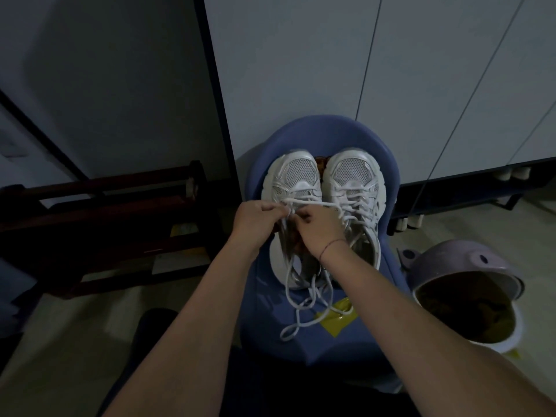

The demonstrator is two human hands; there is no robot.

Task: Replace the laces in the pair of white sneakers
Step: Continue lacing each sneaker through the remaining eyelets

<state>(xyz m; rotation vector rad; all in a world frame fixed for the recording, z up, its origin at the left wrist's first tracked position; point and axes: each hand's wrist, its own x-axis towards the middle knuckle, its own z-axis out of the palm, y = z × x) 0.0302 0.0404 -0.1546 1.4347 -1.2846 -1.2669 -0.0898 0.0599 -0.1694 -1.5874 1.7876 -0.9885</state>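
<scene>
While left sneaker and right sneaker stand on a blue chair, left hand and right hand, nearly touching, pinch the white lace over the left one. White cabinet doors rise behind, with pale floor beneath.

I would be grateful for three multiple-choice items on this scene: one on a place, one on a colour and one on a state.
1. Where do the white sneakers stand?
A on the floor; B on the blue seat; C on the dark wooden rack.
2. What colour is the wrapper lying on the seat?
A red; B green; C yellow.
3. What are the left hand and right hand doing?
A both pinch the lace; B both lie flat on the seat; C one holds a pot.

Key: 1 B, both soles rest on the seat. 2 C, it shows plain yellow. 3 A, the fingers meet on the lace over the left sneaker.
</scene>
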